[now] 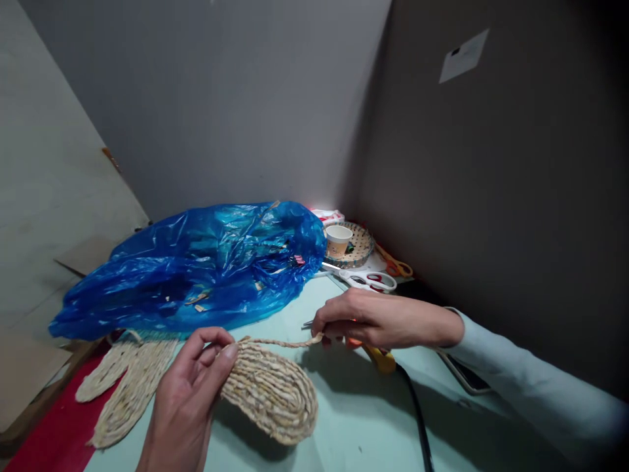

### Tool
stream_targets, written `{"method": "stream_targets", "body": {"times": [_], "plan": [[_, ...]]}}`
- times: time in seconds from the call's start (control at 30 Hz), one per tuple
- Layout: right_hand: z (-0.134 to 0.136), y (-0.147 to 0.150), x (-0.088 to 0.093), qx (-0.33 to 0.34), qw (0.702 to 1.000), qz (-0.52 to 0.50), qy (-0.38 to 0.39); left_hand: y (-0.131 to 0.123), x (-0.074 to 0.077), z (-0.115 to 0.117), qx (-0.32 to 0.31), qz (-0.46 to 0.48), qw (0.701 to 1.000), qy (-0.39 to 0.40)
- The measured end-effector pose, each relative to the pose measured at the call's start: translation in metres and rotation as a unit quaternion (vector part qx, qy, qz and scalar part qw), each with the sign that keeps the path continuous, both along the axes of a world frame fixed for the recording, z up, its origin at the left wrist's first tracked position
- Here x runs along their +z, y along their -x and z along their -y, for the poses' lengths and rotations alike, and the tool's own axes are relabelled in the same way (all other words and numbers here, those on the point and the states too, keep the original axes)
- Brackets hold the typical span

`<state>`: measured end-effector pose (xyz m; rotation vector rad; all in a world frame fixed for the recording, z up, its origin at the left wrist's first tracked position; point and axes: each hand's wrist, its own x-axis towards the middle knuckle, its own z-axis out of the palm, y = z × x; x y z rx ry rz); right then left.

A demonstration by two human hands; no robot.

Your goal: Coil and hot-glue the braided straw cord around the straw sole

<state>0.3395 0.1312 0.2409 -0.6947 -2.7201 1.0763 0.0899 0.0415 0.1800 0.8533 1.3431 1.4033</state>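
Note:
My left hand (196, 387) pinches the near edge of an oval sole of coiled straw braid (275, 393), thumb on top, holding it tilted above the table. From its upper edge runs a thin twisted straw cord (282, 343), stretched to the right. The cord's far end is between the closed fingers of my right hand (348, 318). Under and behind that hand lies a yellow and orange tool (381, 359) with a black cable, partly hidden. Two similar coiled straw soles (130, 387) lie at the left, one beside the other.
A crumpled blue plastic bag (206, 262) covers the back left of the pale green table (354, 426). Behind my right hand are white-handled scissors (368, 280), orange-handled scissors (400, 267), and a paper cup (338, 240) in a woven basket (362, 246). A black cable (417, 413) crosses the front right.

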Motion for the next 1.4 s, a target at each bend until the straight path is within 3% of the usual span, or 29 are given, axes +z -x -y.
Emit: {"method": "stream_targets", "body": {"times": [0.13, 0.3, 0.4, 0.63, 0.83, 1.07, 1.4], "plan": [[-0.002, 0.000, 0.000, -0.014, 0.999, 0.009, -0.051, -0.004, -0.001, -0.001, 0.006, 0.031, 0.998, 0.046], [-0.012, 0.000, -0.002, 0.016, 0.999, 0.014, -0.045, -0.008, 0.001, -0.001, -0.021, 0.024, 0.994, 0.103], [-0.016, 0.001, -0.004, 0.031, 0.999, 0.017, -0.038, -0.005, -0.002, -0.002, -0.060, -0.056, 0.994, 0.079], [-0.017, 0.007, -0.006, 0.035, 0.996, 0.012, -0.077, 0.004, -0.013, -0.002, -0.072, -0.188, 0.979, 0.032], [0.000, 0.020, -0.015, 0.026, 0.996, -0.022, -0.086, 0.001, -0.016, -0.003, -0.043, -0.160, 0.986, 0.034], [0.011, 0.031, -0.030, -0.034, 0.993, -0.076, -0.085, 0.008, -0.028, -0.005, -0.077, -0.185, 0.979, 0.029], [0.016, 0.034, -0.031, -0.021, 0.993, -0.075, -0.084, 0.006, -0.034, -0.003, -0.113, -0.209, 0.971, 0.028]]}}
